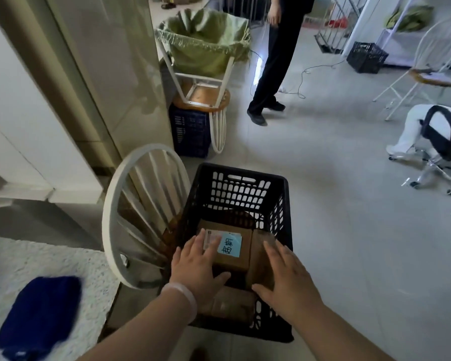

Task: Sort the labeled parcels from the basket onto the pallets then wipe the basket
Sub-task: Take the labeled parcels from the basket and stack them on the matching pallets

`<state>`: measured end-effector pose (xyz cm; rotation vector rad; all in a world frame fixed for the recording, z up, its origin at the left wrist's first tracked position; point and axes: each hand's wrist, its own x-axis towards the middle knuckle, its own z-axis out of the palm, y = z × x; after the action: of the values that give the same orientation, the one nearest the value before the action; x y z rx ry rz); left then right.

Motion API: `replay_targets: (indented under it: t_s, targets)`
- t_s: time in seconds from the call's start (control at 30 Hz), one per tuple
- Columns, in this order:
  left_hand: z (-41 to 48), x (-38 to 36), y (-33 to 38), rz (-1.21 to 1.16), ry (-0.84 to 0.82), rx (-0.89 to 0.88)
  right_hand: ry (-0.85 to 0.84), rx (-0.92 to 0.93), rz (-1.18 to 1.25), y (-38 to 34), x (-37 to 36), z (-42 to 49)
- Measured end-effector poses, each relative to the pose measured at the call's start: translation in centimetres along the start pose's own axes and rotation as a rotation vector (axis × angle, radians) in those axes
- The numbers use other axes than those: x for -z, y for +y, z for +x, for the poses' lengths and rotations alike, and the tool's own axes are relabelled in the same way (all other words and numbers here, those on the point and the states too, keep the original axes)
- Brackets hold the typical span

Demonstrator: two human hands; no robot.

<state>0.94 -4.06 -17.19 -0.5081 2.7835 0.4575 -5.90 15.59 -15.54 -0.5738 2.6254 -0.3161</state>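
Left hand (198,267) flat on labeled parcel (232,252), right hand (288,278) spread beside it, mid-basket (245,175) — pickup step; next: clasp both sides, lift.

Black basket (241,190), brown parcel (235,252), blue label (229,246)

That was a makeshift parcel-sorting room, plainly. Pale tiled floor (349,204) underfoot, and a green woven sack (206,40) stretched open over an upturned stool frame (193,82). Plastic crates stood about: a blue crate (190,131) by the wall, a black crate (366,57) beside the white shelf rack (397,27). A black basket (242,178) held cardboard parcels (232,261), one bearing a handwritten blue label (229,246). A swivel chair (443,142) and a loose cable (315,69) sat farther off.
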Motion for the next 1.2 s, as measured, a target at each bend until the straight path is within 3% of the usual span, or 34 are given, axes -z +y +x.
replay_targets:
  t_s: [0.27,0.53,0.73,0.83,0.97,1.1,1.2]
  targets:
    - [6.1,-4.6,3.1,-0.049,-0.199,-0.056,-0.134,-0.187,0.261,2.2,-2.4,7.0]
    - [11.8,-8.2,6.9,-0.133,-0.354,-0.118,-0.148,-0.396,0.586,4.0,-4.8,12.9]
    - [15.8,-12.6,7.3,-0.188,-0.502,-0.188,-0.161,-0.432,0.605,4.4,-6.3,14.9]
    - [15.7,-13.2,7.8,-0.464,-0.465,-0.051,-0.124,-0.471,0.674,4.6,-6.6,15.3]
    - [15.0,-13.8,7.0,-0.61,-0.376,0.094,-0.163,-0.585,0.873,4.6,-6.3,15.4]
    - [13.8,-13.2,6.4,-0.643,-0.392,0.133,-0.227,-0.798,1.123,4.9,-6.4,15.2]
    - [13.4,-13.5,6.0,-0.621,-0.403,0.111,-0.222,-0.888,1.147,4.9,-7.0,15.3]
